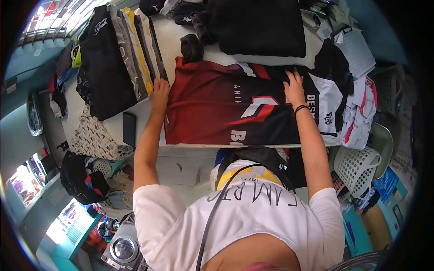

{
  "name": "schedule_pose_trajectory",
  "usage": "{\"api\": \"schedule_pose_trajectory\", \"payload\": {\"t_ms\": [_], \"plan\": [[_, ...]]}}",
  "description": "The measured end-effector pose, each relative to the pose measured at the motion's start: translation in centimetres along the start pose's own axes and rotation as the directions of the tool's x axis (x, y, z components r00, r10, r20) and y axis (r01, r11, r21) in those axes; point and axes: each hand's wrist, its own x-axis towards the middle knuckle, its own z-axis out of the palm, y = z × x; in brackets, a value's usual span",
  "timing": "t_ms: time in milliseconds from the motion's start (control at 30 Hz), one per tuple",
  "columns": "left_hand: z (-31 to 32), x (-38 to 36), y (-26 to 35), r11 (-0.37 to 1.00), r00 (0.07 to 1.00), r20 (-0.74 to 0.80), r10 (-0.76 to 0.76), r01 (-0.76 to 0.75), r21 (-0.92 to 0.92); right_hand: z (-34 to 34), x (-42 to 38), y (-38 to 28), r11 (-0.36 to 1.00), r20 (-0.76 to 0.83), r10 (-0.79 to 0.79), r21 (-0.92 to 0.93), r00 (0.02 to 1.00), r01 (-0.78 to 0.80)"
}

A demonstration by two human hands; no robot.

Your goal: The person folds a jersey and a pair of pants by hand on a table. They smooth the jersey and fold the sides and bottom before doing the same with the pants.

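Observation:
A red and black sports jersey (203,104) with white lettering lies sideways in front of me on the white table. My left hand (159,92) rests along its left edge, fingers pointing away from me; its thumb is hard to make out. On the jersey's right part my right hand (294,87) lies flat with its fingers apart, beside a white panel (327,97) with black print. A dark cord is around my right wrist. Left of my left hand stands a row of folded clothes (131,49), with a black garment (104,63) in front.
Black folded cloth (257,27) is piled at the back. A black phone (129,128) and patterned fabric (97,137) lie to the left. White garments (359,113) hang over the right end, above a white basket (357,171). A washing machine (124,248) stands at lower left.

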Motion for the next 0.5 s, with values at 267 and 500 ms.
{"api": "schedule_pose_trajectory", "payload": {"t_ms": [267, 500], "plan": [[-5.5, 9.2, 1.9, 0.812, 0.998, -0.058, 0.004, -0.037, -0.582, -1.0, 1.0, 0.3, 0.920, -0.136, -0.221, -0.357, 0.966, 0.161], [-4.3, 8.5, -0.3, 0.697, 0.907, -0.358, -0.221, -0.111, -0.709, -4.4, 3.3, 1.2, 0.922, -0.281, -0.385, -0.070, 0.879, 0.381]]}}
